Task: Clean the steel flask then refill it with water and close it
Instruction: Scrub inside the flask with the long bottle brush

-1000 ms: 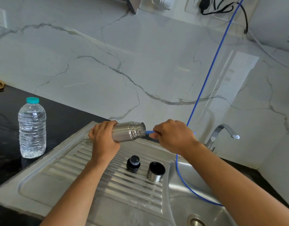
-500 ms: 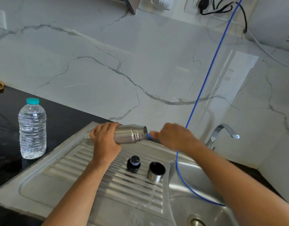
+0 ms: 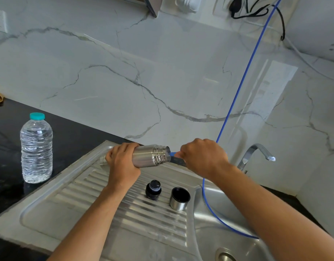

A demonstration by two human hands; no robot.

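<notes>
Flask [image 3: 151, 156] gripped sideways in left hand [image 3: 122, 162]; right hand [image 3: 204, 157] fisted round blue hose [image 3: 243, 76] at mouth.

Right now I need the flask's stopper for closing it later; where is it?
The black stopper stands on the ribbed drainboard, just left of the steel cup lid, below the flask.

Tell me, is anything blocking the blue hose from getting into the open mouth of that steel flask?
Nothing visible does. The left hand holds the steel flask sideways, uncapped, and the right hand has the blue hose tip right at its mouth. The black stopper and steel cup lid sit below on the draining board.
</notes>
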